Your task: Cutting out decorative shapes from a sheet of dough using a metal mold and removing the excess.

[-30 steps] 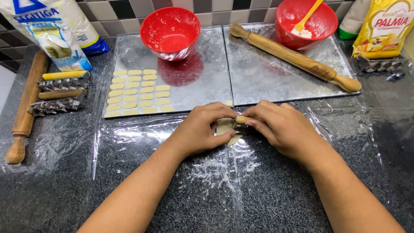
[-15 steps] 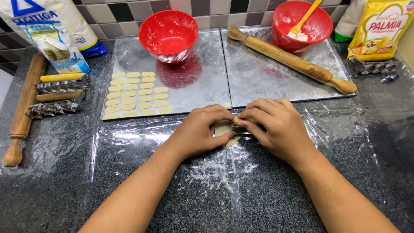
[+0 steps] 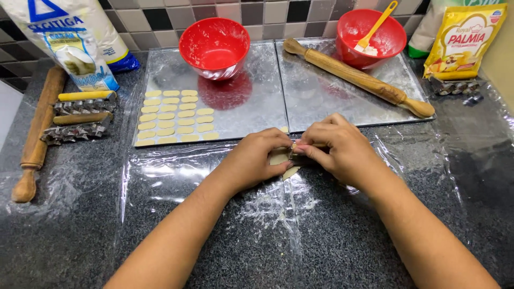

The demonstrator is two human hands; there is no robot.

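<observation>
Change: over the last second we see almost none; our hands stay pressed together over the dough, so the work on this piece goes on.
Left hand [image 3: 256,159]: curled closed on the dough piece [image 3: 279,158], pinning it to the plastic sheet [image 3: 160,171].
Right hand [image 3: 336,147]: fingers pinched tight around a small cutter [image 3: 297,150], mostly hidden.
Dough piece: between both hands, touching each.
Tray [image 3: 251,101]: beyond, rows of cut pieces [image 3: 174,118].

Near centre: both hands [image 3: 300,155] meet over dough piece [image 3: 279,158] on the tabletop [image 3: 80,235].
Far left tray [image 3: 251,107]: cut dough rows [image 3: 174,118], bowl [image 3: 214,47].
Far right tray [image 3: 332,101]: rolling pin [image 3: 358,78], second bowl [image 3: 371,36].
Left edge: another rolling pin [image 3: 37,131].
</observation>
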